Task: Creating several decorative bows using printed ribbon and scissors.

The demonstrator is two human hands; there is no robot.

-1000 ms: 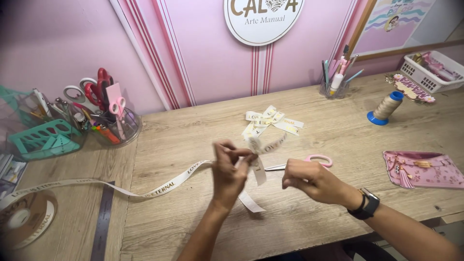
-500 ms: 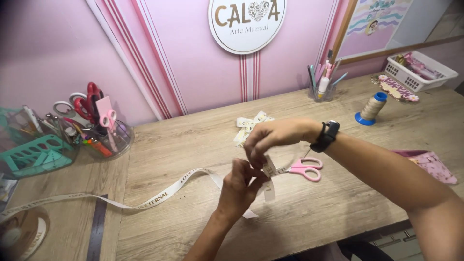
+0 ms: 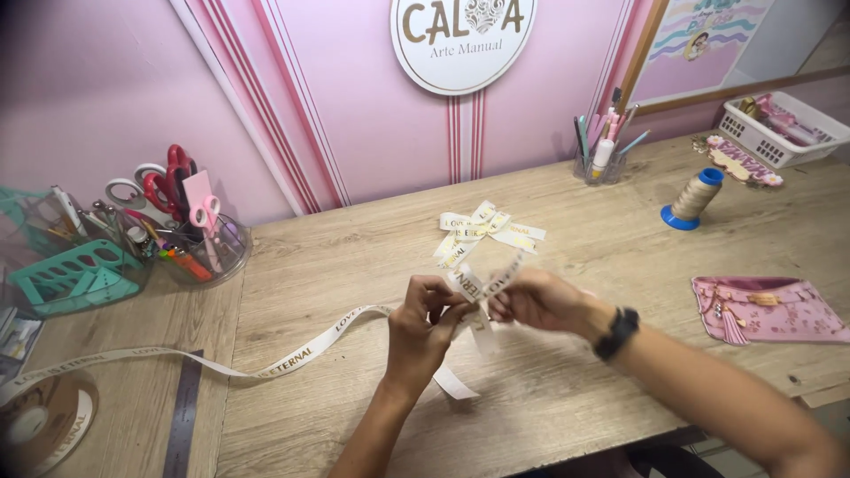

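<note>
Left hand (image 3: 423,323): raised just above the desk (image 3: 354,265), fingers (image 3: 443,299) pinched on the ribbon (image 3: 292,357) at the folded loops.
Right hand (image 3: 536,301): held close beside the left hand, fingers closed narrow on the same folded part of the ribbon; a dark watch (image 3: 617,333) was worn on the wrist.
Ribbon: cream with gold lettering, held between both hands over the middle of the desk; a long tail was trailed leftward across the desk to a spool (image 3: 40,423) at the lower left edge, and a short end was hung below the hands.
Bow (image 3: 485,230): a finished bow of the same ribbon was laid flat on the desk just behind the hands, apart from them.
Scissors cup (image 3: 199,252): a clear cup with red and pink scissors was stood at the left, beside a teal organiser (image 3: 71,279).
Thread cone (image 3: 693,196): stood upright on a blue base at the right.
Pen cup (image 3: 600,164): set against the wall.
Pink pouch (image 3: 766,308): laid flat near the right edge.
White basket (image 3: 779,133): placed at the far right corner.
</note>
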